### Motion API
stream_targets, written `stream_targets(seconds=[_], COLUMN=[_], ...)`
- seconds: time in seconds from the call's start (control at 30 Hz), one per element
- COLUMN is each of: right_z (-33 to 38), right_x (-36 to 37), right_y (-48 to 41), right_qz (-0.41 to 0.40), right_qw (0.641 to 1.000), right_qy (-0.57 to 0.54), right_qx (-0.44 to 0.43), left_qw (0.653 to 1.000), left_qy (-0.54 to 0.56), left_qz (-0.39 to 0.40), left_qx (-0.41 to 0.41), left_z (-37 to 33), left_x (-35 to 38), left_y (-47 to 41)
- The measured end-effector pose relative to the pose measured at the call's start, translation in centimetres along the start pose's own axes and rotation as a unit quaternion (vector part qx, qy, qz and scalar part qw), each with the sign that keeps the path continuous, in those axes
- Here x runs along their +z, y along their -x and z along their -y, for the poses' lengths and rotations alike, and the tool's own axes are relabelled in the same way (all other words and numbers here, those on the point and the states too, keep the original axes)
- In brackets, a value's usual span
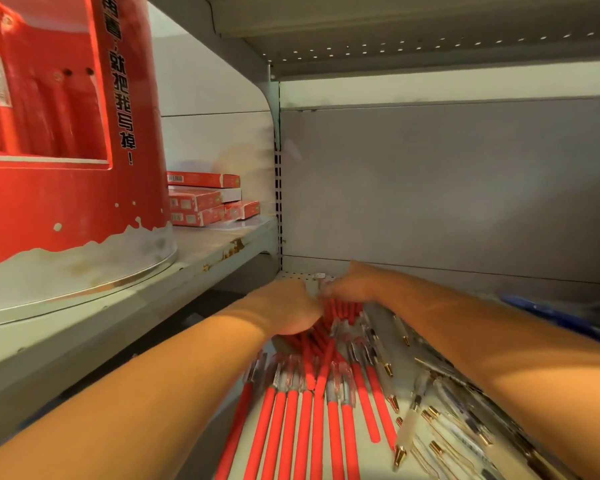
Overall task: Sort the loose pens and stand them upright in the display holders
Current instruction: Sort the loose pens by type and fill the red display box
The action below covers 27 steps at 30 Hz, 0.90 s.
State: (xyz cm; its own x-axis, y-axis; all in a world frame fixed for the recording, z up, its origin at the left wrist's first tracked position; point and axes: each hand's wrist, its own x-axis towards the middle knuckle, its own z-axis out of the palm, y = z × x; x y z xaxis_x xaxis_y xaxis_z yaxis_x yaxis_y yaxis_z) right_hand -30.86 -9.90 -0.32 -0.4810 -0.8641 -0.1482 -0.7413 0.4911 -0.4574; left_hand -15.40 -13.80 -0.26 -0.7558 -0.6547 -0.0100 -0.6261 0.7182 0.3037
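Red display holder point(66, 150) at 10 o'clock on the higher left shelf point(84, 323), with stacked red boxes point(205, 199) just behind it to the right. Left hand point(288, 310) is near centre, knuckles up, fingers buried in the far end of the red pens point(305, 410); can't tell the grip. The pens lie flat and loose on the lower shelf point(374, 459), fanning down to 6 o'clock. Right hand point(350, 285) is touching the same pile at its far end, fingers hidden. Clear gold-tipped pens point(430, 420) lie flat at 5 o'clock.
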Motion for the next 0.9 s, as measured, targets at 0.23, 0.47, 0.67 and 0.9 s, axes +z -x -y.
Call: stream_targets(seconds=[0.23,0.47,0.67,0.9], right_z=[1.5,3.1,2.1,1.9], right_x=[1.6,1.1,0.5,1.0], right_y=[-2.6,-2.9,-2.8,-2.7], right_qz=[0.029,0.051,0.028,0.014], right_qw=[0.996,0.989,0.982,0.972], right_qy=[0.070,0.135,0.179,0.228], right_qx=[0.048,0.022,0.047,0.052], left_qw=[0.999,0.999,0.999,0.998], left_qy=[-0.029,-0.039,-0.036,0.009], left_qz=[-0.006,-0.016,-0.019,-0.021], left_qx=[-0.021,0.005,0.019,0.066], left_z=[0.5,0.9,1.2,1.2], left_x=[2.0,2.0,2.0,1.8], left_y=[-0.9,-0.2,-0.1,0.2])
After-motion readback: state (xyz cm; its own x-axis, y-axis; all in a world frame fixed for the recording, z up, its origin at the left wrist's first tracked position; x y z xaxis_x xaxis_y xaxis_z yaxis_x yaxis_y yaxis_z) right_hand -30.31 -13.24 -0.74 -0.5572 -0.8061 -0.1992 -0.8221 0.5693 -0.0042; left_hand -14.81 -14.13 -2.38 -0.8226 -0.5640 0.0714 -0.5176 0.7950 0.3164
